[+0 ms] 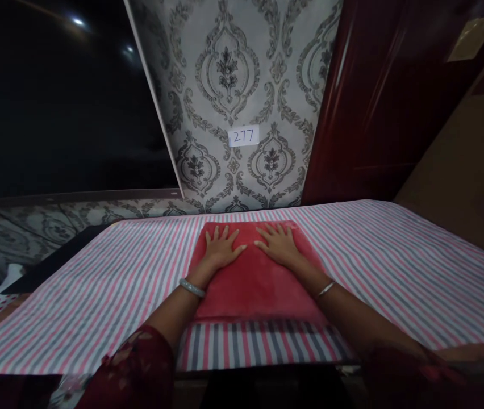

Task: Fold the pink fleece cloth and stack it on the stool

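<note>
Hands: as we look down, our left hand point(221, 245) and right hand point(278, 243) lie flat and open, fingers spread, grasping nothing, pressed palm-down on the red cloth point(254, 281).
Cloth: we see it folded into a rectangle, lying in the middle of the striped sheet point(395, 267), both hands on its far half.
Wrists: we wear a bangle point(191, 288) on the left and a thin bracelet point(325, 289) on the right.
Wall: beyond the sheet, patterned wallpaper point(225, 74) carries a paper label point(243, 136) reading 277.
</note>
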Demonstrator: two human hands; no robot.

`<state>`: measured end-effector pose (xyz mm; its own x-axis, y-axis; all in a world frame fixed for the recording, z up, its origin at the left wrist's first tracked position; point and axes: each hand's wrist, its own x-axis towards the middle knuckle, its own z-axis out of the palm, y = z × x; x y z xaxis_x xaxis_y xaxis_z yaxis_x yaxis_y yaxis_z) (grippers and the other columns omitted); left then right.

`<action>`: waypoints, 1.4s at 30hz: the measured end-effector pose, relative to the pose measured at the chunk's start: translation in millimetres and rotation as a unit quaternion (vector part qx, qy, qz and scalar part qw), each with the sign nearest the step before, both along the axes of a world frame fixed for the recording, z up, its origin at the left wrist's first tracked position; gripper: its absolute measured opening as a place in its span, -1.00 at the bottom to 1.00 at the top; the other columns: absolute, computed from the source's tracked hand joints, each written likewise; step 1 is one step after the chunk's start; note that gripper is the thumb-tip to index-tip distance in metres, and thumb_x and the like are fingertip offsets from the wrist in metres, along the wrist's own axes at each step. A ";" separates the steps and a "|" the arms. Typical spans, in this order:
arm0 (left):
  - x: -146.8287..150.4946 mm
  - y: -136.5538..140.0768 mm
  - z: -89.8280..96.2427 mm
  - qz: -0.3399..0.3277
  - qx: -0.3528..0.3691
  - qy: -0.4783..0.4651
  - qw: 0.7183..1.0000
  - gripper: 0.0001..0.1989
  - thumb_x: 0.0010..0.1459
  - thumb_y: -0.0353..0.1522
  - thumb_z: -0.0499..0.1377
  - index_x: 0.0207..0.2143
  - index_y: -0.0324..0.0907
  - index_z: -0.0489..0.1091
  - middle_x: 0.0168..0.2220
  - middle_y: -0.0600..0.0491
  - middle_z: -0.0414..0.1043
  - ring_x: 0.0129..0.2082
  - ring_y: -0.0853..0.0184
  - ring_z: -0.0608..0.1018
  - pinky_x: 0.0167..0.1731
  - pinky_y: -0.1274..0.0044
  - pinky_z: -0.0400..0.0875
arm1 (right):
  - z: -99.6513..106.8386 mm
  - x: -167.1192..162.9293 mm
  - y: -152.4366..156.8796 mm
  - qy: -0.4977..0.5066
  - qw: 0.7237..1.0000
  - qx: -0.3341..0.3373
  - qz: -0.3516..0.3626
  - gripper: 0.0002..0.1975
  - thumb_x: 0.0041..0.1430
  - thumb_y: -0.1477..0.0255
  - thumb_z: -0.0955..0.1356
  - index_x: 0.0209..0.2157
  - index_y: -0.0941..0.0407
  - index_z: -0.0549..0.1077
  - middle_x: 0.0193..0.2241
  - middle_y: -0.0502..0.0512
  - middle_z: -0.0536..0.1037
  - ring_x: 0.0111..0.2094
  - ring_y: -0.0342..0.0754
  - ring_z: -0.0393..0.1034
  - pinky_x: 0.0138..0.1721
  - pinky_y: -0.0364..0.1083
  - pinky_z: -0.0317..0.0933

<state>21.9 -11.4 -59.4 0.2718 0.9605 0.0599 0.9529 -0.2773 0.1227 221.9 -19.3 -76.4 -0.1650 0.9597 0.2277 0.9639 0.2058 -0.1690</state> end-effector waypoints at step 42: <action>-15.9 -88.5 -40.0 -0.040 0.068 0.035 0.996 -0.32 0.25 -0.01 0.11 0.36 0.03 0.13 0.43 -0.15 -0.07 0.40 -0.22 -0.03 0.26 -0.15 -0.15 | -35.9 -14.3 -75.3 -0.014 0.996 -0.010 0.086 -0.38 0.32 0.07 0.26 0.35 -0.07 0.20 0.39 0.17 0.07 0.40 0.31 -0.17 0.28 0.38 -0.20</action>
